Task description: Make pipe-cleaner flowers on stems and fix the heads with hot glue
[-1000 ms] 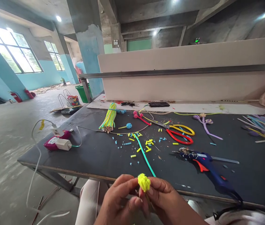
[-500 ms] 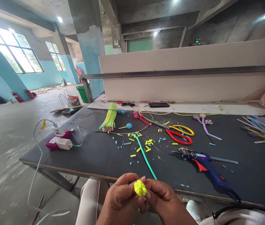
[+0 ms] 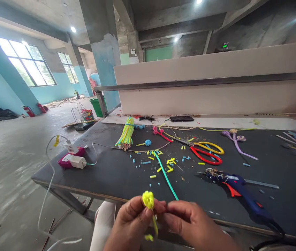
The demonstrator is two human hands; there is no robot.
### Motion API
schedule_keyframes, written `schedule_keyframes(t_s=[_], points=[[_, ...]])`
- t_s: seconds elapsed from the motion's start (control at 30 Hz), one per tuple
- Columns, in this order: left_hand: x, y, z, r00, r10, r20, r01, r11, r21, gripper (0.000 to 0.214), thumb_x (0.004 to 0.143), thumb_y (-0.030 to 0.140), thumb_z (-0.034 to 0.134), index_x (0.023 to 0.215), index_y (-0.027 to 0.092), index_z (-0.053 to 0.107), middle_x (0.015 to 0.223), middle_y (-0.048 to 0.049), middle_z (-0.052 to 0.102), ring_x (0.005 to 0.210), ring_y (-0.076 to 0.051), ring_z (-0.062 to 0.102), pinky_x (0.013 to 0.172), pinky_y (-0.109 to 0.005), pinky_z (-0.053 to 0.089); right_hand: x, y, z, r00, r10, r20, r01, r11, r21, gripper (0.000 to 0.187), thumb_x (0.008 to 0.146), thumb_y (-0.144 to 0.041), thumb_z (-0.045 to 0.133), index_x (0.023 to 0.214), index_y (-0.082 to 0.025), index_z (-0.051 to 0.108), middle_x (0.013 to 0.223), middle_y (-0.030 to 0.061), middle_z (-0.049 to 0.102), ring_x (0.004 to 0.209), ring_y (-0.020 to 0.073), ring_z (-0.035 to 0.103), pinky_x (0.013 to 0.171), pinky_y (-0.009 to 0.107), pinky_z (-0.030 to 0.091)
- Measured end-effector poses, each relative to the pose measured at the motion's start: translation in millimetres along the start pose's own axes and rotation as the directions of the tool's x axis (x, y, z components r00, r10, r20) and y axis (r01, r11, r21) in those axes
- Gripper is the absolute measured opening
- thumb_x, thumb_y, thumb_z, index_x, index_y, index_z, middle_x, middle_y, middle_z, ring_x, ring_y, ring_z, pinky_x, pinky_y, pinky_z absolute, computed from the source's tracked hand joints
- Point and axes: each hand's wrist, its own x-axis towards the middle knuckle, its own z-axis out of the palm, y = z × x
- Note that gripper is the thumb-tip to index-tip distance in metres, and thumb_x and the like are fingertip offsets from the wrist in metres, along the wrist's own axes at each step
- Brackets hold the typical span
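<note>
1. Fingers and thumb of the person's left hand (image 3: 128, 222) were clamped just beneath a bright-yellow, fuzzy, ball-shaped bloom of chenille-like stem (image 3: 148, 199), held upright at the near edge of the black, flat-topped worktable (image 3: 100, 169)
2. The right hand (image 3: 191, 221) was just beside it, forefinger and thumb bent toward each other; from where I stood, blur hid the tips, and I could not tell whether they pinched anything
3. A thin, curved yellow tail (image 3: 155, 226) hung below the ball
4. I judged the bloom very light, squashy outside and probably wiry within, so it would bend and keep the bend; its nap looked grippy rather than slippery
5. A hard squeeze on the ball might flatten its folds, so the neck under it seemed the best hold, with a second light pinch for the tail
6. A straight teal fuzzy stick (image 3: 166, 177) lay beyond the hands, and a dark-blue glue gun with a red trigger (image 3: 239, 183) rested to the right
</note>
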Motion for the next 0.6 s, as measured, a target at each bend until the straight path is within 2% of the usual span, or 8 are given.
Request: schedule_keyframes(t_s=[0.03,0.1,0.17,0.27,0.4,0.6], points=[[0,0,-2.1,0.999,-0.044,0.012,0.044,0.999,-0.005,0.028,0.070,0.042,0.073,0.072,0.015,0.070,0.069,-0.0051,0.069,0.067,-0.015,0.061,0.065,-0.026,0.047,-2,-4,-4,0.995,-0.041,-0.092,0.027,0.988,-0.150,0.035,0.079,-0.050,0.060,0.070,-0.018,0.069,0.063,0.0011,0.062,0.061,0.0147,0.056,0.058,0.025,0.045],[-1,-1,-5.6,0.988,-0.150,0.041,0.150,0.989,0.011,0.031,0.072,0.045,0.070,0.074,0.014,0.066,0.057,-0.0006,0.063,0.049,-0.008,0.051,0.051,-0.019,0.040,-6,-12,-11,0.950,-0.224,-0.216,0.136,0.923,-0.361,0.022,0.082,-0.039,0.060,0.071,-0.022,0.067,0.066,0.0011,0.065,0.064,0.0159,0.058,0.060,0.025,0.046],[-3,-2,-6.9,0.972,-0.230,0.055,0.227,0.972,0.054,0.036,0.073,0.050,0.067,0.079,0.015,0.061,0.049,0.0038,0.055,0.040,-0.005,0.043,0.043,-0.017,0.031,-10,-16,-14,0.889,-0.410,-0.202,0.295,0.852,-0.432,0.007,0.083,-0.027,0.059,0.083,-0.025,0.065,0.076,0.0011,0.067,0.071,0.0160,0.061,0.065,0.024,0.048],[-6,-1,-3.9,0.964,-0.259,0.064,0.245,0.953,0.180,0.042,0.073,0.056,0.062,0.084,0.015,0.059,0.049,0.0051,0.051,0.039,-0.005,0.042,0.040,-0.017,0.026,-14,-18,-13,0.822,-0.560,-0.102,0.464,0.763,-0.449,0.020,0.083,-0.014,0.057,0.097,-0.027,0.062,0.086,0.0017,0.068,0.078,0.0152,0.063,0.069,0.024,0.051],[-8,5,2.6,0.952,-0.287,0.101,0.255,0.933,0.253,0.044,0.073,0.057,0.062,0.084,0.015,0.058,0.053,0.0040,0.052,0.043,-0.006,0.044,0.044,-0.018,0.033,-13,-16,-10,0.779,-0.625,-0.052,0.525,0.695,-0.491,0.028,0.081,-0.010,0.058,0.102,-0.028,0.061,0.085,0.0020,0.067,0.076,0.0155,0.062,0.068,0.026,0.051],[-7,4,-0.5,0.930,-0.294,0.222,0.246,0.944,0.218,0.046,0.070,0.055,0.066,0.090,0.014,0.059,0.061,0.0024,0.054,0.049,-0.006,0.048,0.047,-0.017,0.034,-11,-14,-7,0.797,-0.603,-0.042,0.481,0.675,-0.559,0.011,0.083,-0.012,0.056,0.083,-0.023,0.057,0.073,-0.0007,0.063,0.067,0.0131,0.057,0.066,0.026,0.046]])
